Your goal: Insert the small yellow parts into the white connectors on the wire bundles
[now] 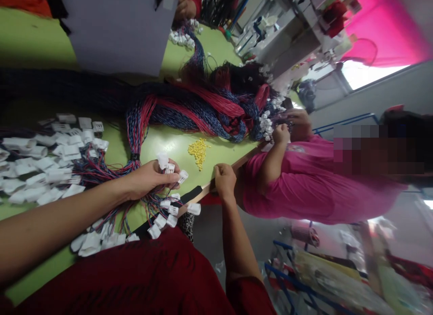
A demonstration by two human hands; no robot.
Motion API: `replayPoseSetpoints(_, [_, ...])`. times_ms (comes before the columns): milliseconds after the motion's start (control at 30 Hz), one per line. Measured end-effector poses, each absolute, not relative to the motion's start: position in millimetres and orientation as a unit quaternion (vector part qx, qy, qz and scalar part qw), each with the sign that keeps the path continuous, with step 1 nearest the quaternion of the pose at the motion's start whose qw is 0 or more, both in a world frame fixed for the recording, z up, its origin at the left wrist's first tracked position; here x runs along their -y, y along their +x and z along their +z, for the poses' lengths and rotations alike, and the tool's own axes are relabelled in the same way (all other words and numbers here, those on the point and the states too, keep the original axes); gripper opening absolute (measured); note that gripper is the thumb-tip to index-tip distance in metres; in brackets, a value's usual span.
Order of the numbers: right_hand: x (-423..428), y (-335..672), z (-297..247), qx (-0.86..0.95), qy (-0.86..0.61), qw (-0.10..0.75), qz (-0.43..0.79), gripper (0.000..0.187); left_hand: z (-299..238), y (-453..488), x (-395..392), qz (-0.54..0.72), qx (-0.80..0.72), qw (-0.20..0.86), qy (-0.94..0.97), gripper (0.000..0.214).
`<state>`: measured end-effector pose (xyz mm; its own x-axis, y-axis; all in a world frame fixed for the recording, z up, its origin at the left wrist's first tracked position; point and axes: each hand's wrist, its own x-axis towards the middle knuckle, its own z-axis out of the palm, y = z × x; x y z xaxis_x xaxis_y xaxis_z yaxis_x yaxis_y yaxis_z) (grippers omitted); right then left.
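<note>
My left hand [152, 177] is closed around a few white plastic connectors [169, 167] on the ends of red and blue wires [135, 125]. More connectors on the same bundle [165, 215] hang just below it over the table edge. My right hand [225, 179] is curled into a fist at the wooden edge of the green table [169, 143]. What its fingers hold, if anything, is hidden. A small pile of yellow pieces [199, 150] lies on the table between my two hands.
A heap of loose white connectors [43, 161] covers the table to the left. Thick red, blue and black wire bundles [216, 107] run across the middle. A person in pink [304, 179] works beside me with both hands in wires [280, 130]. Another person's hand [184, 8] is at the far end.
</note>
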<state>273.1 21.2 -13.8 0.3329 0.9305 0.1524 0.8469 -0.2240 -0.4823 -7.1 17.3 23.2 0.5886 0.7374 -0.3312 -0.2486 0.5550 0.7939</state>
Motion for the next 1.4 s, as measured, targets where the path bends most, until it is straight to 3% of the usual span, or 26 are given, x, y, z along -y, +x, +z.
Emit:
replayPoseSetpoints(100, [-15, 256, -5, 0.547, -0.775, 0.290, 0.128, 0.016, 26, -7, -19, 0.293, -0.367, 0.798, 0.377, 0.022])
replayPoseSetpoints(233, [3, 219, 18, 0.459, -0.703, 0.423, 0.340, 0.013, 31, -10, -19, 0.289, -0.380, 0.770, 0.424, 0.023])
replayPoseSetpoints(367, [19, 183, 41, 0.441, -0.612, 0.443, 0.484, 0.011, 34, -12, -17, 0.289, -0.357, 0.751, 0.474, 0.021])
replayPoseSetpoints(1000, [24, 160, 46, 0.419, -0.649, 0.398, 0.494, 0.020, 34, -10, -16, 0.309, -0.367, 0.675, 0.560, 0.020])
replayPoseSetpoints(1167, [19, 151, 42, 0.362, -0.583, 0.453, 0.569, 0.022, 32, -11, -17, 0.319, -0.378, 0.649, 0.577, 0.023])
replayPoseSetpoints(1400, [15, 150, 42, 0.232, -0.460, 0.432, 0.740, 0.030, 25, -13, -17, 0.327, -0.367, 0.641, 0.589, 0.024])
